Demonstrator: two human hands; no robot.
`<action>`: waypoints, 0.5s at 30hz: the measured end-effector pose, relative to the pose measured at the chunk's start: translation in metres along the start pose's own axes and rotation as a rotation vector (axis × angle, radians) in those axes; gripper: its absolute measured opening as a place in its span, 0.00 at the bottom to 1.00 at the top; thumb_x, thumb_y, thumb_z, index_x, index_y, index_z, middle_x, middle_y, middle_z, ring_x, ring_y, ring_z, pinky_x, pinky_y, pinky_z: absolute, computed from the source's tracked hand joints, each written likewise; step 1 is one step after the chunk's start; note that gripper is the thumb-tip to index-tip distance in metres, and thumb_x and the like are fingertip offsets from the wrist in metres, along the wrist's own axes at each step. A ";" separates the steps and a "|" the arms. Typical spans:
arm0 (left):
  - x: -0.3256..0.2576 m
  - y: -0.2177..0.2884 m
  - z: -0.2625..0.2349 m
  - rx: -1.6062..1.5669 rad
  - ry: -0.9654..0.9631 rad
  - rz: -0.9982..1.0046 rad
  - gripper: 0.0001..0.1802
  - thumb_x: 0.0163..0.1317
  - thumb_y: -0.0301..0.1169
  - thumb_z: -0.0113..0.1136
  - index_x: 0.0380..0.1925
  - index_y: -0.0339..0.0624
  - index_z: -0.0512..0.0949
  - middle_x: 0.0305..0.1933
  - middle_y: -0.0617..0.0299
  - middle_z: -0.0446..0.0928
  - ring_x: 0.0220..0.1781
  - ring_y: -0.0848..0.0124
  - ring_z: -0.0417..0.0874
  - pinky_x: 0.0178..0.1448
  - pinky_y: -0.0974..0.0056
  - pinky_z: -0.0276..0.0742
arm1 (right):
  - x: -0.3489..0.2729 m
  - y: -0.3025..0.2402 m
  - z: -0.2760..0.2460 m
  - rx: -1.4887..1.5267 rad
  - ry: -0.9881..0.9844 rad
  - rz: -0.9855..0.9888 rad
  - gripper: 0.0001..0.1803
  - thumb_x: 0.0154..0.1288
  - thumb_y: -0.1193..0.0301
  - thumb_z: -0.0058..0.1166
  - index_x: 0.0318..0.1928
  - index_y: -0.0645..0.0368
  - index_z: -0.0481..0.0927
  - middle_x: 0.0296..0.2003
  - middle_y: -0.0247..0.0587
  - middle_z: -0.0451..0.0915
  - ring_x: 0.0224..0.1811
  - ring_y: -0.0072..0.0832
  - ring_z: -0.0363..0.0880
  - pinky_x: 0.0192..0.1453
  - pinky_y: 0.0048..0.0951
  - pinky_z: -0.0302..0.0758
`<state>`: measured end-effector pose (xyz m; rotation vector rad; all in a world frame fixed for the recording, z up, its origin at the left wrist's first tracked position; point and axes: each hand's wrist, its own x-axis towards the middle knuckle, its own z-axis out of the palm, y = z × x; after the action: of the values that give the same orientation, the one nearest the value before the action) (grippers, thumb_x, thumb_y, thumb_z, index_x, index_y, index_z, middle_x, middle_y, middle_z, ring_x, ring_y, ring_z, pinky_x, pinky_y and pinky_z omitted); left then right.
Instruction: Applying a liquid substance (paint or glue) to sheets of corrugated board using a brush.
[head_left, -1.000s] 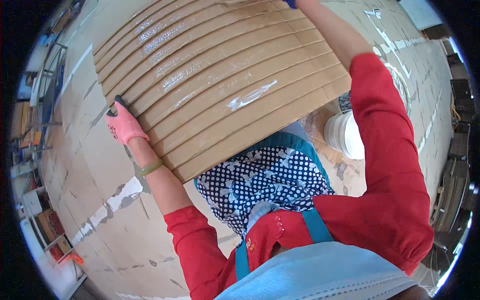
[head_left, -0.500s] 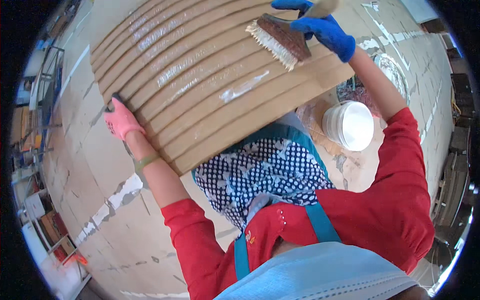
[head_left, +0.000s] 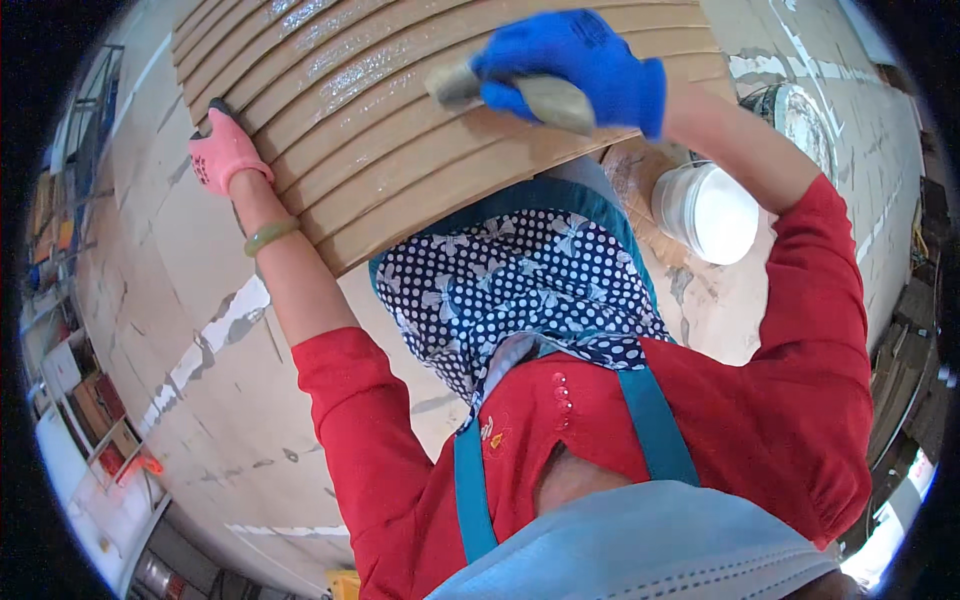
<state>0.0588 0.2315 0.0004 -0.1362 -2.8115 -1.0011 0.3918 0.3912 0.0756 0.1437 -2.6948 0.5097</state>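
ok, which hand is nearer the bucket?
Right. Right hand is over the cardboard, up-left of the bucket in the picture; left hand is much farther, at the cardboard's left edge.

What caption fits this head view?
Right hand, gloved blue, grips a brush handle over layered cardboard; left hand, gloved pink, holds its edge.

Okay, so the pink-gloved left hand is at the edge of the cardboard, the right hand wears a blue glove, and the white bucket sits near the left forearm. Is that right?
Not quite: the head view shows the white bucket near the right forearm, not the left. The rest is right.
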 end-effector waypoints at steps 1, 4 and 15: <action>0.001 0.000 -0.002 0.010 -0.007 -0.011 0.40 0.54 0.58 0.52 0.52 0.29 0.72 0.56 0.43 0.74 0.59 0.51 0.74 0.61 0.54 0.67 | -0.003 0.001 0.001 -0.002 0.002 -0.002 0.08 0.59 0.68 0.59 0.35 0.59 0.80 0.29 0.37 0.80 0.28 0.32 0.78 0.32 0.32 0.74; 0.005 -0.004 -0.003 0.014 -0.019 -0.026 0.40 0.55 0.57 0.52 0.53 0.29 0.72 0.56 0.43 0.74 0.59 0.51 0.74 0.62 0.54 0.67 | -0.020 0.008 -0.009 0.430 -0.010 -0.252 0.07 0.57 0.71 0.59 0.34 0.60 0.79 0.27 0.43 0.77 0.28 0.40 0.77 0.31 0.34 0.73; -0.004 0.001 0.005 0.007 0.086 0.068 0.38 0.57 0.56 0.52 0.50 0.27 0.74 0.54 0.43 0.76 0.57 0.52 0.75 0.59 0.53 0.68 | 0.062 0.206 -0.095 0.476 0.610 0.484 0.12 0.57 0.62 0.60 0.31 0.58 0.81 0.25 0.31 0.78 0.26 0.20 0.74 0.30 0.24 0.71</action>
<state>0.0624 0.2354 -0.0031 -0.1827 -2.7133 -0.9584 0.3338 0.6165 0.1139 -0.4729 -1.9582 1.1236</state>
